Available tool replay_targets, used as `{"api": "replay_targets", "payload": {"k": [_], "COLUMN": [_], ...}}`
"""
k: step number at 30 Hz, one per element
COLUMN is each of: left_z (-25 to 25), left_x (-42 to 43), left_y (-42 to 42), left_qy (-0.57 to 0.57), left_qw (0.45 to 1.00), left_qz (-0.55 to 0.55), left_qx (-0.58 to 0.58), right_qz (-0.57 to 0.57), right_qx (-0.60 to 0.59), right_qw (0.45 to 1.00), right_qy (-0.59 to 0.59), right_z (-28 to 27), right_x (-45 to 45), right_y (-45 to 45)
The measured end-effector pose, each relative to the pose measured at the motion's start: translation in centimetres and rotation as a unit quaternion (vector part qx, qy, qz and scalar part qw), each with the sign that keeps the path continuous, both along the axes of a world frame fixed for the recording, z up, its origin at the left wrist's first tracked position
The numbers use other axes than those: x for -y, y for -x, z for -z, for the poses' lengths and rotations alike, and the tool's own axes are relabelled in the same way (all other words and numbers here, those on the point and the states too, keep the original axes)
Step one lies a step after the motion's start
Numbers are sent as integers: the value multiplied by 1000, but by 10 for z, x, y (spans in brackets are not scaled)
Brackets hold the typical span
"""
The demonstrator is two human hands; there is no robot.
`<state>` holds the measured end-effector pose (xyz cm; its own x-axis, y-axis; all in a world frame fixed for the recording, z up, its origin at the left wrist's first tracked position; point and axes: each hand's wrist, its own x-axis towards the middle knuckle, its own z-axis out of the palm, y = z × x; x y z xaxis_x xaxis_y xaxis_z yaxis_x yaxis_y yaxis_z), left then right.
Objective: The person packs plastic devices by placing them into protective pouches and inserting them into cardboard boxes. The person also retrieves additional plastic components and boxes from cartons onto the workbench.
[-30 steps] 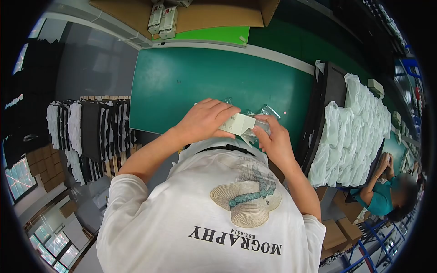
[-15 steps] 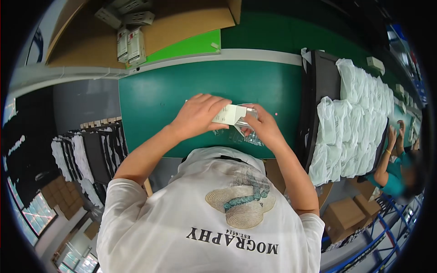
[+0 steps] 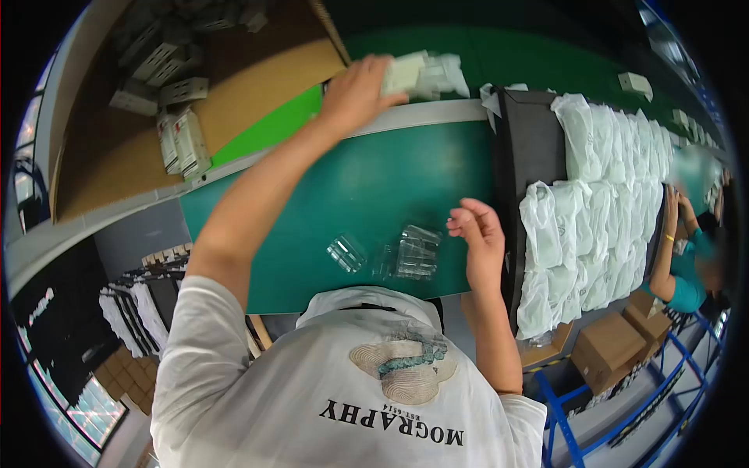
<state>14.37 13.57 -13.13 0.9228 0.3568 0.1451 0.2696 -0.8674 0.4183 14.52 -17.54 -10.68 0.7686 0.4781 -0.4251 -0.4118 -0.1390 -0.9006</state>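
Observation:
My left hand (image 3: pixel 357 97) is stretched over the far edge of the green table, its fingers closed on a small white box (image 3: pixel 403 74), blurred by motion. A whitish, see-through plastic piece (image 3: pixel 442 76) lies right beside the box; whether they are joined I cannot tell. My right hand (image 3: pixel 482 238) hovers over the table's right side, fingers loosely bent and apart, with nothing visible in them. Left of it, clear plastic trays (image 3: pixel 418 251) lie on the tabletop, and another clear plastic tray (image 3: pixel 346 253) sits farther left.
A large cardboard carton (image 3: pixel 281 74) with several small white boxes stands at the upper left, near a bright green panel (image 3: pixel 269 129). On the right, a dark rack (image 3: pixel 530 129) bears rows of white bagged items (image 3: pixel 585 226). A co-worker (image 3: pixel 679 273) is at far right.
My left hand has moved up and away with the white box. My right hand has let go of it and drawn back right. The clear trays are now uncovered, and the view has shifted.

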Motion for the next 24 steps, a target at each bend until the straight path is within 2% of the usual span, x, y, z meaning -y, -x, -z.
{"api": "replay_targets", "payload": {"k": [2, 4, 5, 7, 8, 9, 10, 12, 13, 14, 16, 18, 20, 21, 23, 24], "left_z": [14, 27, 32, 38, 39, 40, 35, 18, 16, 16, -1, -14, -34, -39, -47, -51], "left_x": [-12, -19, -20, -27, -26, -22, -14, 0, 5, 13, 44, 70, 95, 106, 126, 133], "left_y": [-52, -89, -99, -108, -109, -105, -98, -79, -66, -50, -10, 29, 59, 69, 87, 94], "left_qy": [-6, 11, 14, -66, -107, -106, -124, -163, -101, -40, 54, 175, 278, 274, 501, 499], "left_qw": [1000, 997, 997, 995, 992, 992, 991, 986, 992, 992, 994, 981, 957, 958, 861, 863], "left_qz": [0, -43, -31, -13, -7, -1, -8, -25, 4, 32, 52, 75, 66, 65, 19, 19], "left_qx": [-8, -68, -65, -67, -69, -70, -41, 22, 68, 113, 74, 35, -55, -49, -82, -75], "right_qz": [-24, -24, -36, -63, -57, -81, -103, -46, -40, -51, -74, -75, -80, -77, -70, -66], "right_qx": [-31, -41, 8, 102, 101, 252, 397, 507, 510, 498, 466, 480, 501, 507, 513, 517], "right_qw": [999, 998, 997, 987, 987, 951, 891, 803, 801, 782, 737, 732, 720, 719, 732, 738], "right_qy": [25, 41, 64, 111, 115, 157, 195, 311, 311, 370, 483, 478, 473, 470, 443, 429], "right_z": [6, 2, -5, -21, -34, -54, -70, -85, -85, -84, -81, -77, -73, -70, -66, -68], "right_x": [15, 28, 34, 41, 45, 49, 54, 68, 75, 81, 87, 84, 80, 81, 87, 89], "right_y": [9, 14, 18, 21, 16, 7, -1, -23, -29, -35, -40, -39, -35, -36, -43, -42]}}
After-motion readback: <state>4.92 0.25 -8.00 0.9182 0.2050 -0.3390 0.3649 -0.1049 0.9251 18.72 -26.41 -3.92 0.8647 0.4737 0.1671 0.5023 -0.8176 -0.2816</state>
